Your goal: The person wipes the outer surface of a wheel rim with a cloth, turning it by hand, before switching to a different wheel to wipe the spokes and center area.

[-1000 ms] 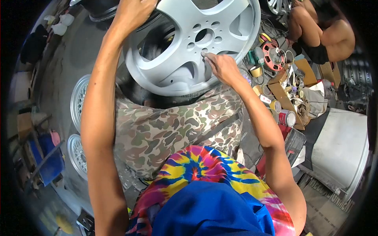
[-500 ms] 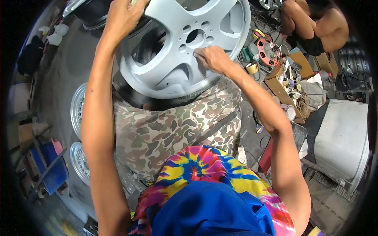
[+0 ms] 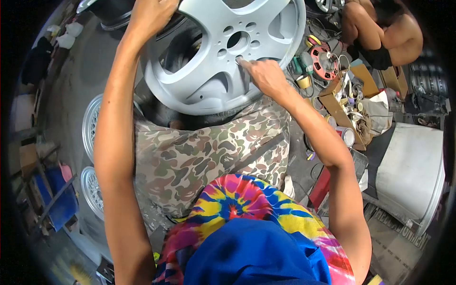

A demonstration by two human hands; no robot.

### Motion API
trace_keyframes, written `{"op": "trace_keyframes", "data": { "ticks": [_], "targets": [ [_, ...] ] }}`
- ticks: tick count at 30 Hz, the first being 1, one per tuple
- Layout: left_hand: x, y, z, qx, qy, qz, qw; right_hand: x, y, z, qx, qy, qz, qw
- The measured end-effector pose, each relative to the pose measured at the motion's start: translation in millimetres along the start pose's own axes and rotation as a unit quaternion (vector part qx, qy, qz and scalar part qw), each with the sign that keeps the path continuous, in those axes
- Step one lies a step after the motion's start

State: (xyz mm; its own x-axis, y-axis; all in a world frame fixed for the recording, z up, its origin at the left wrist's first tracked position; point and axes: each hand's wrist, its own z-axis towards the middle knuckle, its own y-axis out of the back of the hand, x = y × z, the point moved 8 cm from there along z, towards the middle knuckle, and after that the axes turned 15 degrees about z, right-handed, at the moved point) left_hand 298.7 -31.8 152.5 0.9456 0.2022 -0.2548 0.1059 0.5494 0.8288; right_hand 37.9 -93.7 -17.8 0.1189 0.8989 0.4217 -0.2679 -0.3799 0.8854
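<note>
A grey alloy wheel rim (image 3: 216, 35) leans tilted in front of me at the top of the view, over my camouflage-covered lap (image 3: 209, 152). My left hand (image 3: 154, 16) is closed on its upper left part; the fingertips are cut off by the frame edge. At the lug hole below the hub bore, my right hand (image 3: 267, 78) presses its index fingertip against the metal. The other fingers of that hand are curled in. Whether a small thing sits under the fingertip, I cannot make out.
Two mesh-style rims (image 3: 92, 190) stand at the left. To the right are a red cable reel (image 3: 324, 61), an open cardboard box (image 3: 339, 102) of supplies and a large whitish drum-like piece (image 3: 411, 166). Another person (image 3: 380, 35) crouches at the upper right.
My right fingertip has moved up slightly, from the spoke below the hole onto the lug hole. The rim sits slightly higher and further right in view. My left hand stays on it.
</note>
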Motion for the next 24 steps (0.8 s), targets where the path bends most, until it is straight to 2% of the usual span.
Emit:
{"op": "trace_keyframes", "data": {
  "ticks": [1, 3, 4, 5, 8, 10, 12, 16, 18, 22, 24],
  "targets": [
    [-11.3, 12.8, -7.1, -0.029, 0.043, -0.025, 0.998, 4.2, -4.8, 8.7, 0.011, 0.025, -0.071, 0.997],
    [-44.5, 37.2, -6.4, -0.014, 0.044, -0.042, 0.998, 13.5, -8.2, 12.5, 0.02, 0.072, -0.176, 0.982],
    [-56.7, 43.8, -8.5, 0.005, 0.056, -0.064, 0.996, 16.8, -4.8, 6.5, 0.022, 0.076, -0.175, 0.981],
    [-70.8, 52.1, -12.7, -0.025, 0.036, -0.077, 0.996, 20.3, 1.0, -1.0, 0.025, 0.077, -0.171, 0.982],
    [-62.5, 43.9, -8.0, 0.02, 0.057, -0.052, 0.997, 21.2, 4.4, -0.6, 0.041, 0.076, -0.18, 0.98],
    [-62.4, 42.0, -8.0, 0.001, 0.034, -0.064, 0.997, 17.4, -5.1, 16.6, 0.031, 0.089, -0.206, 0.974],
    [-62.3, 47.1, -4.6, -0.018, 0.014, -0.069, 0.997, 16.0, -6.9, 22.2, 0.056, 0.072, -0.207, 0.974],
    [-57.9, 44.3, -8.5, 0.003, 0.048, -0.07, 0.996, 26.1, 9.1, 5.9, 0.051, 0.104, -0.178, 0.977],
    [-62.0, 43.7, -4.8, 0.004, 0.043, -0.069, 0.997, 16.5, 0.4, 14.2, 0.111, 0.089, -0.218, 0.966],
    [-67.8, 47.8, -10.3, 0.002, 0.051, -0.071, 0.996, 2.2, -5.8, 6.9, 0.051, 0.123, -0.205, 0.97],
    [-63.1, 48.0, -14.3, -0.015, 0.053, -0.091, 0.994, -1.8, 2.8, -13.9, -0.004, 0.08, -0.072, 0.994]
  ]
}}
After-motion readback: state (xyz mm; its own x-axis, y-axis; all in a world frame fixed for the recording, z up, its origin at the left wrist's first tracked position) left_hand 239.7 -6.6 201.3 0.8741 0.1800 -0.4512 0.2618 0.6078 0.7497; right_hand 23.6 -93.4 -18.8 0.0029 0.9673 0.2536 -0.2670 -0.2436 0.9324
